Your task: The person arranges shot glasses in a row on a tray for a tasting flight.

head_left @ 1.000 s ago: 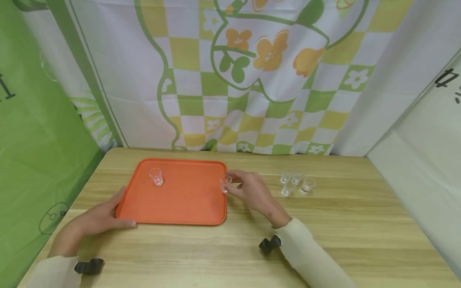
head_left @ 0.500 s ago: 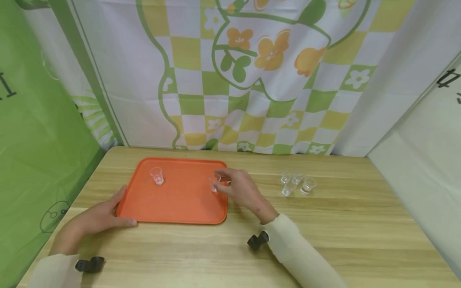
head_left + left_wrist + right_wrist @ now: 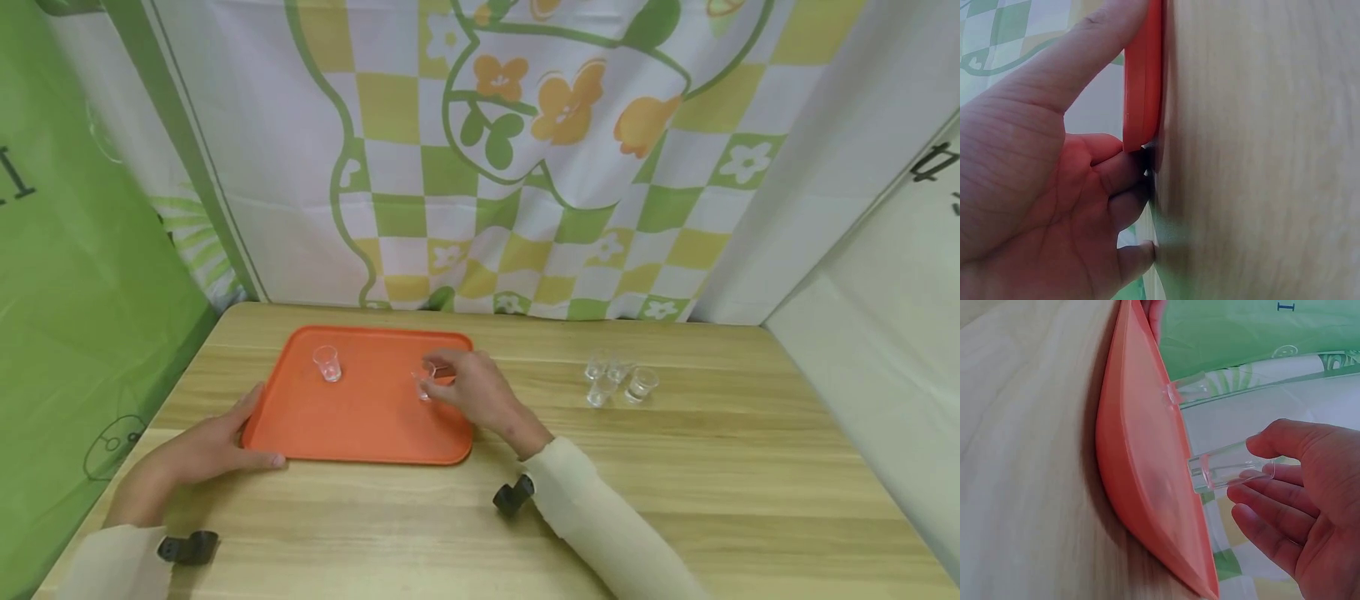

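My right hand [image 3: 480, 390] pinches a small clear shot glass [image 3: 1225, 469] between thumb and fingers, over the right half of the orange tray [image 3: 360, 425]. In the right wrist view the glass is upright relative to the tray, its base close to the tray surface; I cannot tell whether they touch. Another shot glass [image 3: 327, 365] stands on the tray's back left part. My left hand [image 3: 206, 446] holds the tray's front left corner, thumb along the front edge and fingers at the left side. In the left wrist view, the fingers [image 3: 1129, 206] curl by the rim, fingertips partly hidden.
Several more clear shot glasses [image 3: 617, 379] stand close together on the wooden table [image 3: 675, 483], right of the tray. A patterned curtain [image 3: 517, 250] hangs behind the table's back edge. A green sheet [image 3: 90, 275] hangs at the left.
My right hand has moved left with the shot glass, from the tray's right edge to farther over the tray. The left hand and the tray have stayed in place.
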The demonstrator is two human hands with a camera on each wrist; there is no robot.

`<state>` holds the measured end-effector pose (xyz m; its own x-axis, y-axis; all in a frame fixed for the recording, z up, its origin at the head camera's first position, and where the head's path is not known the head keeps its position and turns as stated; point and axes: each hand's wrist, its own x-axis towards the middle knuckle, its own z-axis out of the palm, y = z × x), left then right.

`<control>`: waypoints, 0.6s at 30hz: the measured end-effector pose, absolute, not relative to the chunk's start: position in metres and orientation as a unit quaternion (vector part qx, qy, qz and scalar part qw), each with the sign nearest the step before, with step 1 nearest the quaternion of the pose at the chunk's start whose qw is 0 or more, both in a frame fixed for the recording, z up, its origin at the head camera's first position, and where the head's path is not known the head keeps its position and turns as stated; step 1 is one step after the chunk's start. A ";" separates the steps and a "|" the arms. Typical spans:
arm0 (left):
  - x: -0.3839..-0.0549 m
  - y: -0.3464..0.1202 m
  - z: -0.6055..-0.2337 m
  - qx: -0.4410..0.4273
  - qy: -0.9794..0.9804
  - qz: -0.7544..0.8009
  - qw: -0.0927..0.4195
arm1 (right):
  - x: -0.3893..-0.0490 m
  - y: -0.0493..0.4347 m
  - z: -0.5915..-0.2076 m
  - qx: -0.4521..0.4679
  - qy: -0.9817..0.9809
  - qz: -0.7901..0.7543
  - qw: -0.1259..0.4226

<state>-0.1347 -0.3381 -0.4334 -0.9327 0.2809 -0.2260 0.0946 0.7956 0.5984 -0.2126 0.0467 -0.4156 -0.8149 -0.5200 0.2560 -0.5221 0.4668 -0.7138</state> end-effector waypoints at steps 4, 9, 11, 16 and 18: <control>-0.135 -0.338 -0.433 0.099 0.935 0.304 0.156 | -0.215 0.038 -0.416 0.309 -0.854 0.418 -0.001; -0.134 -0.337 -0.432 0.100 0.933 0.309 0.155 | -0.216 0.029 -0.418 0.311 -0.848 0.429 -0.015; -0.134 -0.337 -0.431 0.101 0.932 0.312 0.153 | -0.217 0.025 -0.418 0.309 -0.848 0.431 -0.020; -0.134 -0.336 -0.432 0.098 0.930 0.319 0.154 | -0.217 0.016 -0.419 0.303 -0.850 0.431 -0.025; -0.134 -0.337 -0.432 0.098 0.930 0.319 0.154 | -0.218 0.013 -0.420 0.303 -0.851 0.428 -0.024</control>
